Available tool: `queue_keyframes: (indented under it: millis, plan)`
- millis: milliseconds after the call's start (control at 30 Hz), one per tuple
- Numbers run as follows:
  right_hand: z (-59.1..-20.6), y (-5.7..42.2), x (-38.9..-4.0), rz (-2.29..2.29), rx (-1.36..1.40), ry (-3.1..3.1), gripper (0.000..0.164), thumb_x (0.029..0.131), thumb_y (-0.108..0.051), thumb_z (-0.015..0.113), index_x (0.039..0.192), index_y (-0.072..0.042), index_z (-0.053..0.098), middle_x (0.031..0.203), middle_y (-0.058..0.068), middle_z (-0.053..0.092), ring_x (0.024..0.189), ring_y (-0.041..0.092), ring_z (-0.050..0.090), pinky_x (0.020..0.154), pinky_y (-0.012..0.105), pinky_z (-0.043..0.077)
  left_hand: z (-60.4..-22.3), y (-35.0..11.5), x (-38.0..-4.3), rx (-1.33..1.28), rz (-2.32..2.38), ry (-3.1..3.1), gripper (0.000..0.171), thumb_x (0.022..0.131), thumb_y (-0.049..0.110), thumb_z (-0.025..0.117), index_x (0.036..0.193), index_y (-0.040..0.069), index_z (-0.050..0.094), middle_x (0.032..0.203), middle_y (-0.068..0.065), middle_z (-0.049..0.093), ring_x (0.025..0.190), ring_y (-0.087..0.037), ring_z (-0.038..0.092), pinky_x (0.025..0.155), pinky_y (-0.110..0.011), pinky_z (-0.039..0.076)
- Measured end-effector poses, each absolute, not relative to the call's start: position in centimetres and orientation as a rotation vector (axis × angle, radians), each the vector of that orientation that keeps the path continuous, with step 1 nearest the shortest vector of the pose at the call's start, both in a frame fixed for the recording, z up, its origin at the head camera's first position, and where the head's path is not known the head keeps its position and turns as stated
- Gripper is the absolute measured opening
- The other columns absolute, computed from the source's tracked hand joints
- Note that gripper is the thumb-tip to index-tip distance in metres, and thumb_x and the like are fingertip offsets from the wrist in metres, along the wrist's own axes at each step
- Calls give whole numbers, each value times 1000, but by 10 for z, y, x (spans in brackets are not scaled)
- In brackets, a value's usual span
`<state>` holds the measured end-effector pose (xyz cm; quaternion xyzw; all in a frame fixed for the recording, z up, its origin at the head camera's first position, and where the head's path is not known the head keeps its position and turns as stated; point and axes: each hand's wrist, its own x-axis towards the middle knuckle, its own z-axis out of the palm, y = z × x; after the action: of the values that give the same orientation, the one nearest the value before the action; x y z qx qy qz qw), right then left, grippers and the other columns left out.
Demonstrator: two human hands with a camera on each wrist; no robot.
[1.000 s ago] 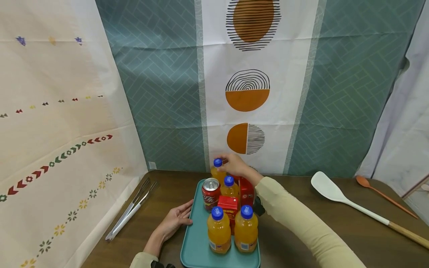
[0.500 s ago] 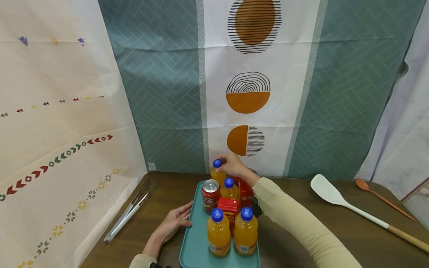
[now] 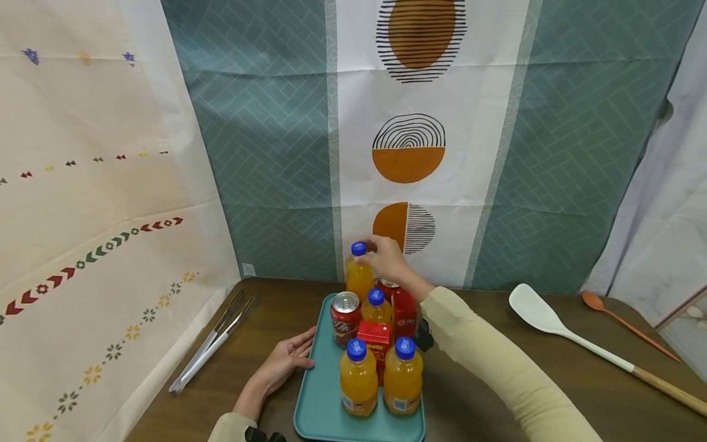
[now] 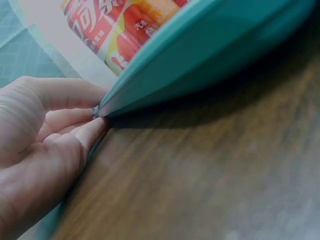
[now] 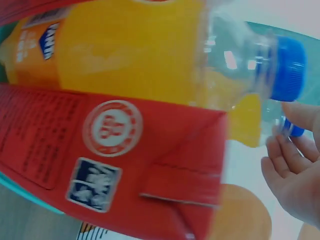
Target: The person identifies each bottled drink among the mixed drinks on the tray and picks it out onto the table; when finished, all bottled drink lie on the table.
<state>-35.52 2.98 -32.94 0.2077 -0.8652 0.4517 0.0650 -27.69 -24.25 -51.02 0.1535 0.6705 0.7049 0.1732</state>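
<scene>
In the head view, my right hand pinches a blue-capped bottle of orange drink near its cap, at the far end of the teal tray. The right wrist view shows the fingers around the blue cap, behind another bottle and a red carton. My left hand rests at the tray's left side, fingers extended; the left wrist view shows fingertips right at the rim. On the tray stand a cola can, red cartons and more orange bottles.
Tongs and a whisk lie to the left of the tray. A white spatula with a wooden handle and an orange spoon lie to the right. Patterned cloth hangs behind the table.
My right hand has raised the bottle it pinches, so more of its body shows and part of a red can appears beside it. My left hand stays at the tray.
</scene>
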Motion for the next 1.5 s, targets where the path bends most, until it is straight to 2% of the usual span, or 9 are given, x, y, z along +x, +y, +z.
queue_keyframes:
  millis: [100,300,633,1000,1200,1367,1500]
  plan:
    - [-321,31,-356,1388,601,-2524,38,90,-14,69,125,-1,62,118,17,67,113,33,61,101,43,53,-510,-243,-277,432,2003,1908,81,84,-10,63,151,-12,16,159,-30,12,146,-35,17,104,-13,44]
    - [-301,35,-358,1474,522,-2342,41,89,-12,69,127,2,61,119,22,66,111,35,63,101,44,53,-510,-243,-276,451,1992,1928,82,84,-8,63,150,-13,15,158,-32,10,145,-22,28,104,-12,43]
    - [-263,52,-348,1621,477,-2149,40,90,-14,69,127,1,61,123,19,66,114,31,63,106,38,50,-507,-242,-276,404,2002,1938,81,83,-11,62,150,-12,17,158,-31,14,146,-40,15,104,-14,44]
    - [-239,86,-327,1643,421,-2039,42,92,-16,66,132,-4,58,128,16,63,118,25,58,110,34,46,-508,-241,-276,421,1998,1943,81,84,-10,62,150,-13,16,158,-31,13,146,-40,13,106,-16,42]
    - [-240,114,-315,1594,347,-2007,43,93,-15,65,133,-2,57,125,14,63,113,17,60,110,30,45,-509,-242,-276,438,1995,1947,82,84,-9,63,150,-13,16,158,-31,12,146,-39,16,106,-16,42]
    - [-247,140,-309,1579,273,-2012,43,93,-15,64,134,-2,57,127,14,61,118,23,62,108,29,46,-510,-242,-276,418,1960,1977,82,85,-6,64,152,-10,16,159,-29,13,146,-30,22,104,-13,43]
    - [-258,164,-306,1515,215,-2077,46,93,-19,64,136,-3,56,134,15,60,123,28,59,109,33,45,-509,-239,-277,389,1956,1965,83,85,-5,65,152,-8,16,160,-26,13,147,-33,18,104,-13,43]
